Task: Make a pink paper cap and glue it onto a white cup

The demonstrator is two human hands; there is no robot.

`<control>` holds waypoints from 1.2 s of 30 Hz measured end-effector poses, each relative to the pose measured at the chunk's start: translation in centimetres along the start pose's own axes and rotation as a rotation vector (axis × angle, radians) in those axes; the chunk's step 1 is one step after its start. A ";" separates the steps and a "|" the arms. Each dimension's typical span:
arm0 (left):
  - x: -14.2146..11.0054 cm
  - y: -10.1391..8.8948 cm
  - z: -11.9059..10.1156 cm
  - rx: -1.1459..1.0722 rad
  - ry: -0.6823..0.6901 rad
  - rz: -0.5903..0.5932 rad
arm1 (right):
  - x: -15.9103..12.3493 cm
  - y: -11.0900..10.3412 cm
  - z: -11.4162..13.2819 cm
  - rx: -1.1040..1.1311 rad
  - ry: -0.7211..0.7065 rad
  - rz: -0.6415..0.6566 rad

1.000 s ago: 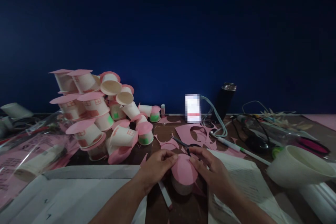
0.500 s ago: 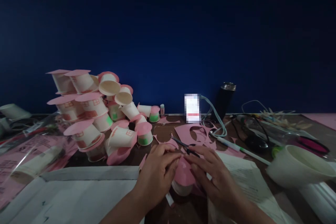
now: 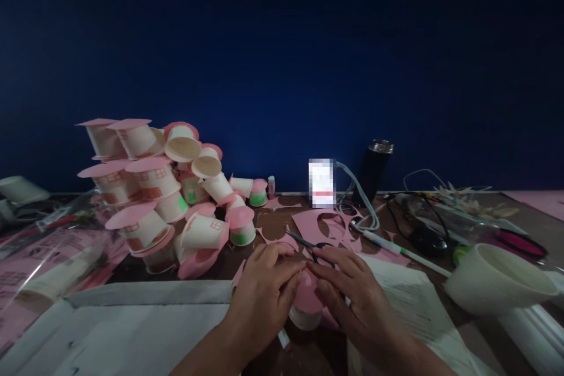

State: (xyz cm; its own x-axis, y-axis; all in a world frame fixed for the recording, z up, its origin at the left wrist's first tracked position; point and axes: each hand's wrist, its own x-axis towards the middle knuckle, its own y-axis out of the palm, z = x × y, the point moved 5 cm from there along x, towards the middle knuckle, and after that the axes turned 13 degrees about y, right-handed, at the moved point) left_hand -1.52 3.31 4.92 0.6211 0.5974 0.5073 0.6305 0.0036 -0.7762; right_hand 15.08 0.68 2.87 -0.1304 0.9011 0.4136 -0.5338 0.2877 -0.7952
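An upside-down paper cup point(image 3: 305, 321) stands on the table in front of me, with a pink paper piece point(image 3: 308, 296) on top of it. My left hand point(image 3: 263, 296) holds the pink paper from the left, its fingers bent over the far edge and the thumb on the near side. From the right, my right hand point(image 3: 355, 291) grips the same paper, fingertips nearly meeting those of the left. Scissors point(image 3: 303, 239) lie just beyond, partly covered by the right fingers. Under the left hand a small white stick point(image 3: 284, 339) pokes out.
Pink-topped paper cups point(image 3: 152, 179) are piled at left behind a white box lid point(image 3: 154, 317). Cut pink paper point(image 3: 308, 224), a lit phone point(image 3: 322, 183) and a black bottle point(image 3: 373, 170) stand or lie beyond my hands. Printed sheets point(image 3: 409, 294) and a large white cup point(image 3: 489, 282) are at right.
Both hands stay around the paper-topped cup. My right fingers have shifted slightly inward and down on the pink paper. The whole view has moved a little.
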 end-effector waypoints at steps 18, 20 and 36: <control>0.1 -0.5 -0.4 0.030 0.052 0.083 | -0.3 -0.2 0.4 -0.134 -0.094 0.008; 0.2 -0.6 -0.3 0.012 0.058 0.138 | -0.3 -0.3 0.4 -0.137 -0.090 0.020; 0.0 -0.6 0.4 -0.070 0.044 0.245 | -0.5 -0.2 0.4 -0.180 -0.077 0.021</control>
State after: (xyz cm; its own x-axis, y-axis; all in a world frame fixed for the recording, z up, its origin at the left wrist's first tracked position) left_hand -2.09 3.63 5.17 0.7777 0.5384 0.3245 0.4888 -0.1934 -0.8507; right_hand 14.95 0.08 3.05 -0.2070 0.8822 0.4228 -0.3731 0.3283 -0.8678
